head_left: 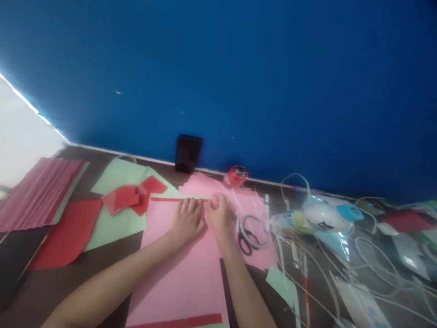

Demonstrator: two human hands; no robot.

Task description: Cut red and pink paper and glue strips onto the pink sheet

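Observation:
A long pink paper sheet [177, 278] lies in front of me, with a thin red paper strip [164, 199] and a pale green edge along its top. Another red strip [205, 320] crosses its bottom end. My left hand [187, 221] rests on the sheet, fingers stretched toward the top strip. My right hand [217, 212] is at the top right corner, its fingers curled and pressed together by the strip's end. What sits between those fingertips is hidden. Dark-handled scissors [248, 241] and a roll of tape [254, 231] lie right of my right hand.
Folded pink paper [37, 196] stands at the left, near red paper [68, 230] and green sheets [118, 228]. A dark phone [187, 154] leans on the blue wall beside a red object [235, 175]. A white glue bottle [322, 216] and tangled cables [321, 262] fill the right.

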